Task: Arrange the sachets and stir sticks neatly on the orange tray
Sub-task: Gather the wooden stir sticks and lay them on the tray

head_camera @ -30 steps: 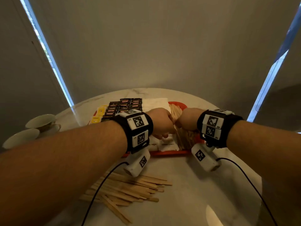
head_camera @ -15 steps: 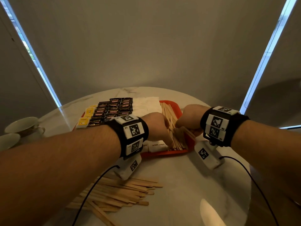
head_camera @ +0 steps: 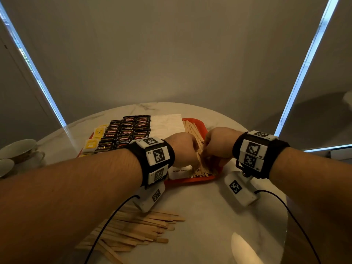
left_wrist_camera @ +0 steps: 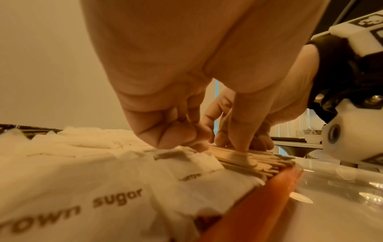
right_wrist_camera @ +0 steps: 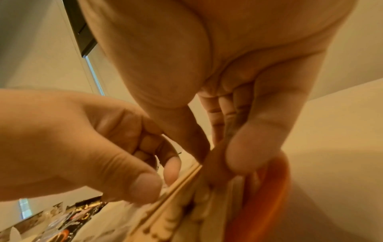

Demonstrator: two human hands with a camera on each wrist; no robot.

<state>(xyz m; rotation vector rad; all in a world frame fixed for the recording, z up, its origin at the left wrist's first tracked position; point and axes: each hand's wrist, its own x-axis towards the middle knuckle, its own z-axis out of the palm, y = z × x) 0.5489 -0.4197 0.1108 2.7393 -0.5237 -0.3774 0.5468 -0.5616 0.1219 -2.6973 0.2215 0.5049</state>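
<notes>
The orange tray (head_camera: 190, 181) holds rows of black coffee sachets (head_camera: 129, 130), yellow sachets (head_camera: 93, 143), white sugar sachets (head_camera: 165, 122) and a bundle of wooden stir sticks (head_camera: 190, 128) along its right side. Both hands meet over the near end of that bundle. My right hand (head_camera: 219, 143) pinches the stir sticks (right_wrist_camera: 165, 204) between thumb and fingers. My left hand (head_camera: 184, 149) has curled fingers, with thumb and forefinger pinching the bundle's left edge (left_wrist_camera: 248, 162). Brown sugar sachets (left_wrist_camera: 103, 196) lie beside the sticks.
A loose pile of stir sticks (head_camera: 137, 229) lies on the white marble table near its front, under my left forearm. Two cups (head_camera: 21, 151) stand at the far left edge. Cables trail from both wrist cameras across the table.
The hands parted briefly over the bundle half a second ago. They have come together again lower down, at the near end of the sticks on the tray.
</notes>
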